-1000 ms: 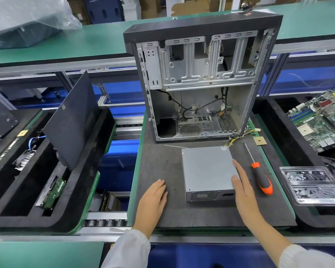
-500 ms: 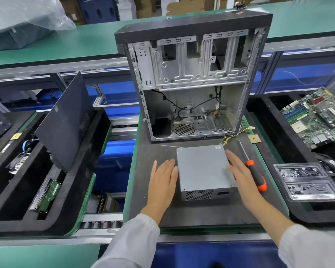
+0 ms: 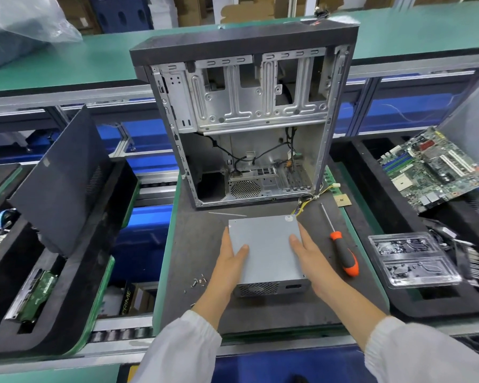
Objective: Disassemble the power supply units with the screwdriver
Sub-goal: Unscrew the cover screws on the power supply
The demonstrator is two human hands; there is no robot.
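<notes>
On the dark work mat in front of the gutted computer case, the power supply unit lies flat, its vented end facing the person and its yellow-and-black cable bundle trailing from the far right corner toward the case. The left hand flanks the unit's left edge, thumb laid on the top panel and fingers extended along the side; the right hand rests on the right part of the lid, fingers straight and only slightly spread. Neither hand curls round anything; both merely steady or square up the box.

The screwdriver, orange-and-black handled, lies untouched on the mat just beside the right hand, shaft pointing away toward the case. A few loose screws sit near the left wrist. To the right, a motherboard leans in a black foam tray, with a clear plastic blister tray nearer the person; to the left, a dark side panel stands in another tray.

Judged step: the unit is out of the case and being positioned for opening; its cover appears still on. The next move probably calls for the right hand to take up the screwdriver while the left holds the housing firm, and for the cover screws to be located, since none are plainly visible on the upper face.
</notes>
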